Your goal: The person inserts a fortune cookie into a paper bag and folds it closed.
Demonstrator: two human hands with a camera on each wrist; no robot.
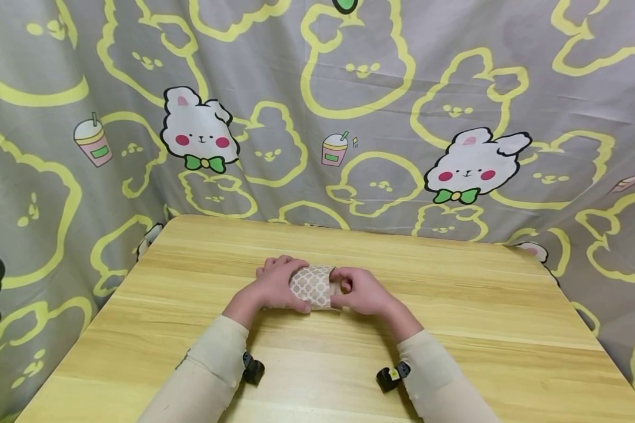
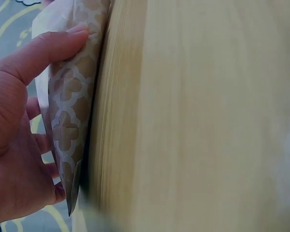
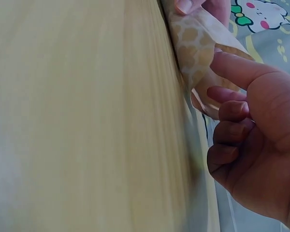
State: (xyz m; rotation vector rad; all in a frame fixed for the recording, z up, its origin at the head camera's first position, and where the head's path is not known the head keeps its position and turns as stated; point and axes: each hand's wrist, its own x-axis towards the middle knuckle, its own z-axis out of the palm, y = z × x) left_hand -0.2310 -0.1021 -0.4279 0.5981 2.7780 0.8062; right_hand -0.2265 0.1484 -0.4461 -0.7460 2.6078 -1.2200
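Note:
A small brown paper bag (image 1: pixel 310 286) with a white lattice pattern lies sideways just above the wooden table, between both hands. My left hand (image 1: pixel 279 285) grips its left end; in the left wrist view the thumb (image 2: pixel 63 46) presses the patterned face (image 2: pixel 70 104) and the other fingers are behind it. At the bag's open right end, my right hand (image 1: pixel 367 292) holds the mouth's edge with thumb and index finger. The right wrist view shows the mouth gaping, the thumb (image 3: pixel 241 67) at its rim and the remaining fingers (image 3: pixel 227 157) curled. The bag's inside is mostly hidden.
The light wooden table (image 1: pixel 317 364) stretches around the hands, its far edge close to a grey curtain (image 1: pixel 275 76) printed with cartoon rabbits. A small black camera is strapped at each wrist, left (image 1: pixel 253 370) and right (image 1: pixel 388 379).

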